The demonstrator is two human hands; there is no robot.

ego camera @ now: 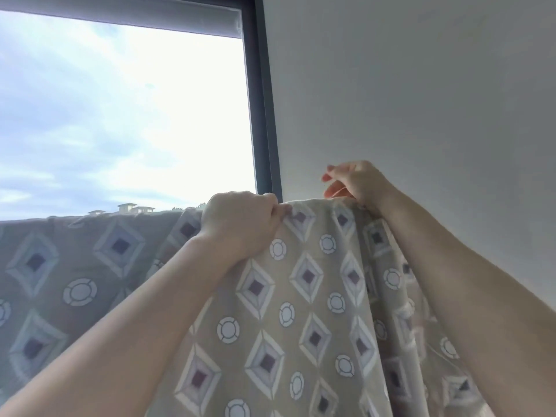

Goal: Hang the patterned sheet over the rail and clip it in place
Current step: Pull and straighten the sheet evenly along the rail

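Note:
The patterned sheet (301, 296) is beige with purple diamonds and white rings. It hangs across the lower view, and its top edge runs from the left side to the wall. The rail is hidden under the cloth. My left hand (240, 224) is fisted on the sheet's top edge near the window frame. Further right, my right hand (355, 183) pinches the top edge with thumb and palm while its fingers stick up loosely. No clip is in view.
A big window (120, 115) with a dark frame (261, 115) fills the upper left, showing cloudy sky and distant rooftops. A rolled blind (135, 10) sits along its top. A plain white wall (421, 100) fills the right.

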